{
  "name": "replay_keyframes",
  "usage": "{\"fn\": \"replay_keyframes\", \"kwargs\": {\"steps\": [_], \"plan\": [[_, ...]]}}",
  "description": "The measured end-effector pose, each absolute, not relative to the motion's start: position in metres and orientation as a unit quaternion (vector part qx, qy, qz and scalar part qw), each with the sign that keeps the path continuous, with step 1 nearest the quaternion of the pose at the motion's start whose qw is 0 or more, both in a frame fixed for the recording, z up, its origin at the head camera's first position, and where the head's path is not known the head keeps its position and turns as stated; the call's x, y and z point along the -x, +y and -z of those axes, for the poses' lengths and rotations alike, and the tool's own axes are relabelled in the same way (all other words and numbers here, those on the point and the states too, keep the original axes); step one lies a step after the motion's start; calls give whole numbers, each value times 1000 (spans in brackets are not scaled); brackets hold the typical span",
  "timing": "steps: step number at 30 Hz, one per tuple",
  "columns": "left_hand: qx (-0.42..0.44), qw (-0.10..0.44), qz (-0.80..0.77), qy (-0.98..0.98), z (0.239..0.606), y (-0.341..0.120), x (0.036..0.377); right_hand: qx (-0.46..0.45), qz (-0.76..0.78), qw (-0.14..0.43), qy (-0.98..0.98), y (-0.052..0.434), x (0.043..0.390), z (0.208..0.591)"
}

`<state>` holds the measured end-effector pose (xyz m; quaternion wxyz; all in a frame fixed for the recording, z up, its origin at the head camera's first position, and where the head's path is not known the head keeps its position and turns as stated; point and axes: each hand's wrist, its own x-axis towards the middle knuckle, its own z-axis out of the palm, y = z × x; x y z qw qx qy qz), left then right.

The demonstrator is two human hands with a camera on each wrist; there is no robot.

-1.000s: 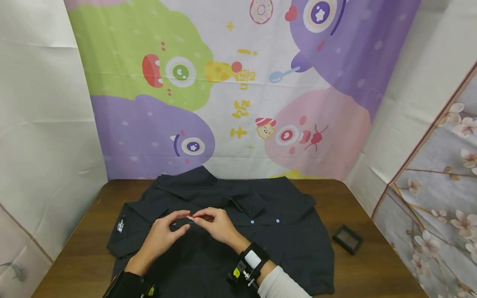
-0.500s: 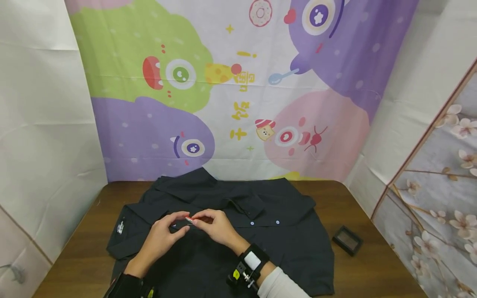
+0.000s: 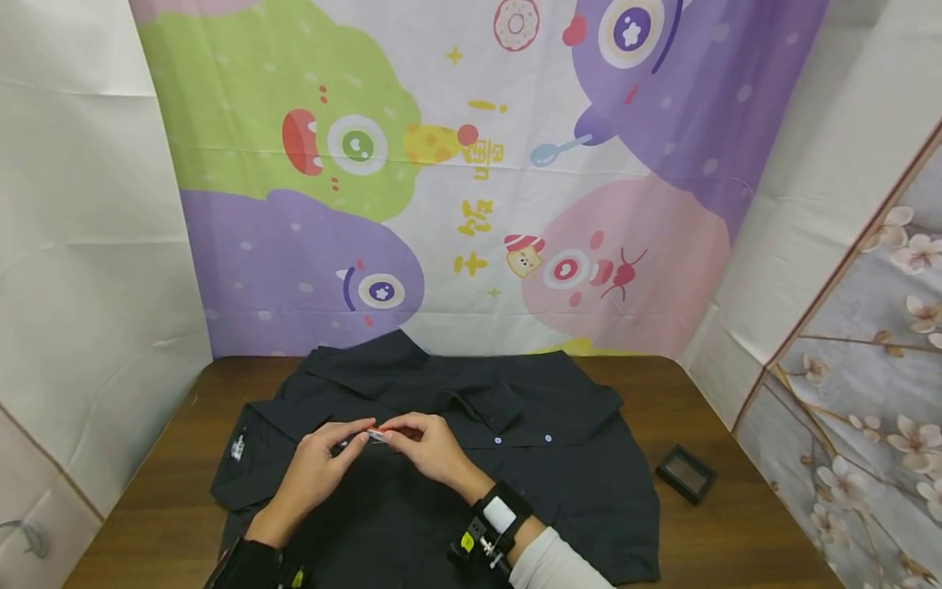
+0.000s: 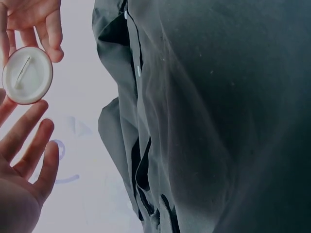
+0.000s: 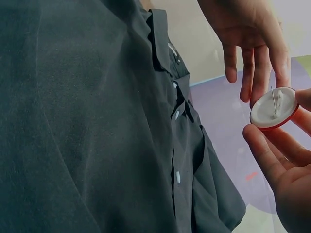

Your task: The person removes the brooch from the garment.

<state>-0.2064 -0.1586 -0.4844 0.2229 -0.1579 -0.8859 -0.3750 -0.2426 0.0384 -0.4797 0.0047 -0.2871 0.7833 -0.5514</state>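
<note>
Two hands have one small round badge (image 5: 265,109) up in the air over a dark shirt (image 3: 574,499). The right hand (image 3: 432,448) has a tight grip on it, with thumb and fingers pinching the rim. The left hand (image 3: 320,465) has a lighter grip, with thumb and a finger pinching the other side, and its other fingers spread out. The badge has a red edge and a white back, and a thin pin (image 4: 23,73) sits on that back.

The shirt lies spread on a brown table (image 3: 743,532). White buttons (image 3: 548,437) run along it, and a white mark (image 3: 237,447) shows near the left side. A small black box (image 3: 687,474) sits on the table, right of the shirt. Behind it all hangs a big cloth (image 3: 456,319) with funny monsters on it.
</note>
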Motion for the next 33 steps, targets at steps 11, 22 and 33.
{"fn": "replay_keyframes", "kwargs": {"steps": [11,22,33], "plan": [[148,250,378,-879,483,-156,208,295,557,-3,777,39,242,479],[136,254,384,-877,482,-154,207,295,551,6,780,39,240,476],[139,267,389,-871,482,-149,208,315,534,-19,784,41,241,478]]}}
